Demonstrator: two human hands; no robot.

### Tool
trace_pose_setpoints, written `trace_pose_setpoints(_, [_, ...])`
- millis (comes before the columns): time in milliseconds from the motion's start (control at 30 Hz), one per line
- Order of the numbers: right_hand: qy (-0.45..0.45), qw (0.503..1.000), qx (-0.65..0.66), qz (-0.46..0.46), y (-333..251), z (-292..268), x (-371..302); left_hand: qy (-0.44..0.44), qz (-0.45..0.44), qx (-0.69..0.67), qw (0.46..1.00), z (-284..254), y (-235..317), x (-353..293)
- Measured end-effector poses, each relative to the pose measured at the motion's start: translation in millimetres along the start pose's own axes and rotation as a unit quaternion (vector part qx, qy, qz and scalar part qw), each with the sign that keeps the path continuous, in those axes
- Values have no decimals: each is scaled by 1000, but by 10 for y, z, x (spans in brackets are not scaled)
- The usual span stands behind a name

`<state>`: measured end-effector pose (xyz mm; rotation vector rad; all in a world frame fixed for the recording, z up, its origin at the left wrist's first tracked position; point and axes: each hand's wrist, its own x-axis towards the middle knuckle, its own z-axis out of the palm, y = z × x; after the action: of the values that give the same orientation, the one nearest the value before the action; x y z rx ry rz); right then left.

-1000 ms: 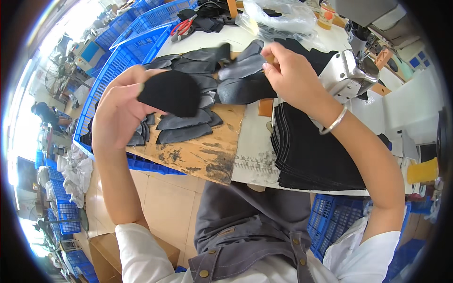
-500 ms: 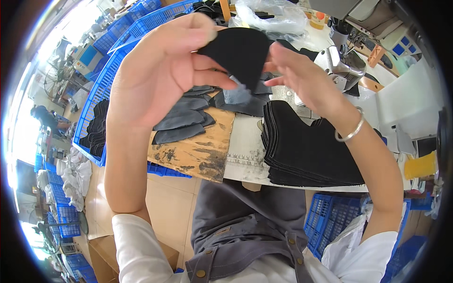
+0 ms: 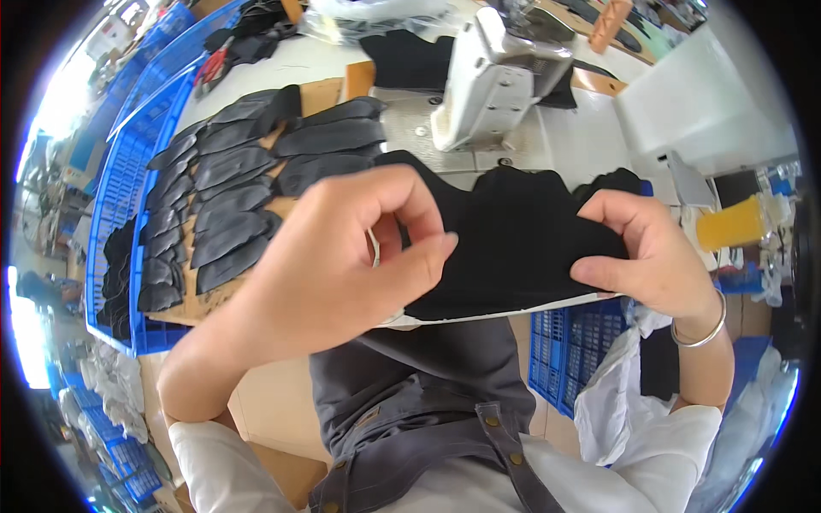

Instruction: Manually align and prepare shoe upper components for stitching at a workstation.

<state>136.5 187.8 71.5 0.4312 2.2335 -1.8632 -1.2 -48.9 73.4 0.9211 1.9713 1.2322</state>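
Observation:
A stack of black fabric pieces (image 3: 513, 248) lies at the table's near edge in front of me. My right hand (image 3: 646, 256) grips the right edge of the top black fabric piece, thumb on its face and fingers at its far side. Over the left part of the stack, my left hand (image 3: 355, 256) is closed in a pinch, thumb and forefinger together; whether any cloth is between them I cannot make out. Behind the stack stands a white sewing machine (image 3: 492, 90). Rows of dark grey leaf-shaped pieces (image 3: 235, 167) overlap on a wooden board to the left.
A blue plastic basket (image 3: 120, 197) holding dark pieces stands beside the table at left. Another blue crate (image 3: 556, 363) is below the table at right. Black cut fabric (image 3: 406, 56) and clear plastic bags (image 3: 376, 13) lie behind. A yellow cylinder (image 3: 729, 224) sits at the far right.
Both hands have come down from in front of me to the black stack; the small black piece they held up is no longer in them. My view has shifted, showing more of the grey pieces.

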Motion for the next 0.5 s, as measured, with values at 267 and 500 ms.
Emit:
trace_pose_setpoints(267, [69, 960, -242, -121, 191, 47, -40, 28, -4, 81, 996, 330, -208, 92])
trace_pose_setpoints(500, [60, 944, -301, -122, 195, 61, -9, 115, 143, 195, 963, 410, -355, 63])
